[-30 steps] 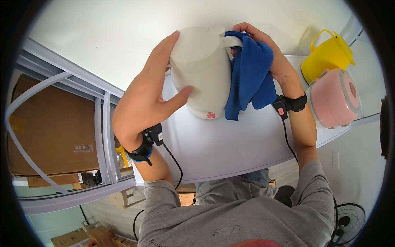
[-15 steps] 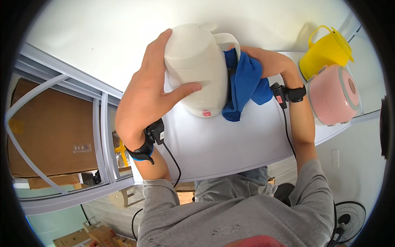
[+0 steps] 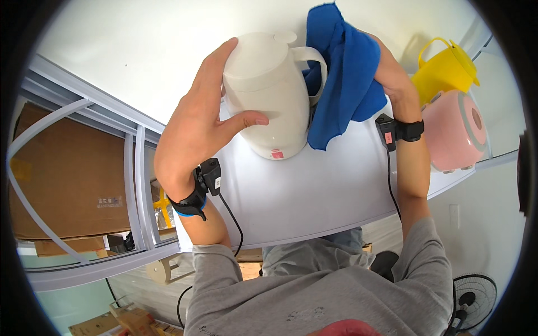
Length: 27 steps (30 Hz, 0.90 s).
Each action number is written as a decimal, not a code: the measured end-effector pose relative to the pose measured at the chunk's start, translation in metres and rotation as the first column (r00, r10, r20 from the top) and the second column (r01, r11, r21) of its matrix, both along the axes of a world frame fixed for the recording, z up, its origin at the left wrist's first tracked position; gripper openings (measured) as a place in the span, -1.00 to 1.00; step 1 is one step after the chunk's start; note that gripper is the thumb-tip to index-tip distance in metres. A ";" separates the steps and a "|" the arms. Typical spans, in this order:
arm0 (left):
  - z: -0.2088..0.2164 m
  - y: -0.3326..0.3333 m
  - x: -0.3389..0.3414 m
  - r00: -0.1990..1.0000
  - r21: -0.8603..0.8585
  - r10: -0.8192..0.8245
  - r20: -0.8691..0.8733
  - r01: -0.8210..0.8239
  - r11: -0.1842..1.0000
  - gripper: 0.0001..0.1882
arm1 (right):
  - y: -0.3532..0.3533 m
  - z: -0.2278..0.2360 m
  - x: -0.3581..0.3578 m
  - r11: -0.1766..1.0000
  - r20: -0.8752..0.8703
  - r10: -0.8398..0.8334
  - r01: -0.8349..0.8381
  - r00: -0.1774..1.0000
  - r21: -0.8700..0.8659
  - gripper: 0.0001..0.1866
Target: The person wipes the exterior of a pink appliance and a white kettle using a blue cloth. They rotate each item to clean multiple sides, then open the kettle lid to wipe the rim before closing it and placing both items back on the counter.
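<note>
Left hand (image 3: 204, 120) clasps the side of the white kettle (image 3: 269, 92), thumb across its front. Kettle stands near the far edge of the white table (image 3: 302, 196), a small red label low on its body. Right hand (image 3: 389, 75) grips a blue cloth (image 3: 342, 73) draped beside the kettle's handle. Yellow jug (image 3: 445, 70) and pink round appliance (image 3: 457, 131) sit at the table's right edge. Brown cardboard box (image 3: 67, 179) at left, below table level, bearing a small pale label.
</note>
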<state>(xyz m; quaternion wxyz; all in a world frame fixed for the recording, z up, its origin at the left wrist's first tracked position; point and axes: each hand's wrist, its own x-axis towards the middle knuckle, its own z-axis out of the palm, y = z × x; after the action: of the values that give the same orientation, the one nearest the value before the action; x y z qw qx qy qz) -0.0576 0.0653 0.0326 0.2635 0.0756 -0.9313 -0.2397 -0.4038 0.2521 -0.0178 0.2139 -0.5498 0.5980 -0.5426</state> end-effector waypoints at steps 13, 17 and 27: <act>0.000 -0.001 0.003 0.999 0.051 0.015 0.039 -0.017 0.999 0.28 | -0.015 -0.006 0.032 0.913 -0.362 0.266 -0.112 0.893 0.392 -0.18; 0.000 -0.001 0.000 1.000 -0.037 0.011 -0.010 -0.012 0.999 0.19 | -0.016 -0.024 0.025 0.909 -0.593 0.275 -0.004 0.757 0.416 -0.26; 0.016 0.014 0.007 0.988 -0.198 0.150 0.027 -0.142 0.970 0.24 | -0.013 0.027 0.071 0.958 -0.510 -0.182 0.034 0.841 -0.285 -0.50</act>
<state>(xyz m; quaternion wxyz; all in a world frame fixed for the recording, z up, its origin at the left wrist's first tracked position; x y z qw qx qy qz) -0.0502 0.0792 0.0482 0.2671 0.1225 -0.9476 -0.1253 -0.3330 0.2388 0.0088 -0.0663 -0.6670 0.5859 -0.4554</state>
